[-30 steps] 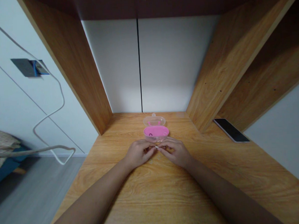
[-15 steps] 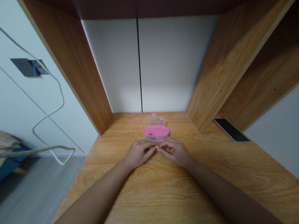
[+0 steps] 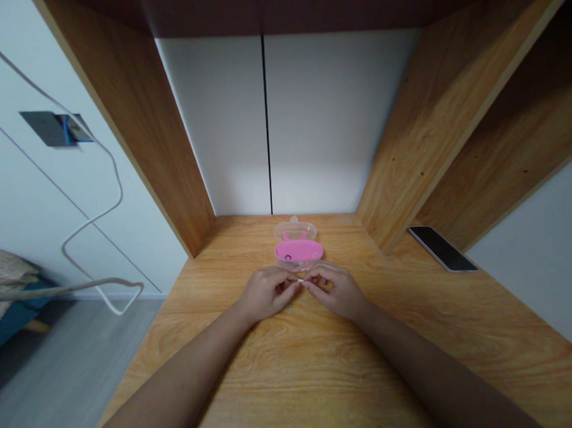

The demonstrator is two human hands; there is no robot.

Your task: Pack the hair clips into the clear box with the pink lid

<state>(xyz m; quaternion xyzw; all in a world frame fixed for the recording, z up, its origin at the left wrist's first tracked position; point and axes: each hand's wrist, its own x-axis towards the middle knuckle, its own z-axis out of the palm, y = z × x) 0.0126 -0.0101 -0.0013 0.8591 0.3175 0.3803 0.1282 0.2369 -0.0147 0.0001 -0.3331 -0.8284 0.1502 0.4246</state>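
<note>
Small white piece [image 3: 300,280], tilted 0.5 s ago, now near level, pinched at the fingertips of left hand [image 3: 268,293] and right hand [image 3: 335,289]; apparently being turned. Pink-topped oval case [image 3: 299,250] sits just beyond the grip.

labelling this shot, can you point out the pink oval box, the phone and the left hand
Pink oval box [image 3: 300,248], head view: its pink part
Phone [image 3: 442,249], head view: middle of its dark screen
Left hand [image 3: 265,293], head view: back of the hand

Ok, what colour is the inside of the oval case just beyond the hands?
The inside of the case is pink; the head view shows it.
</note>
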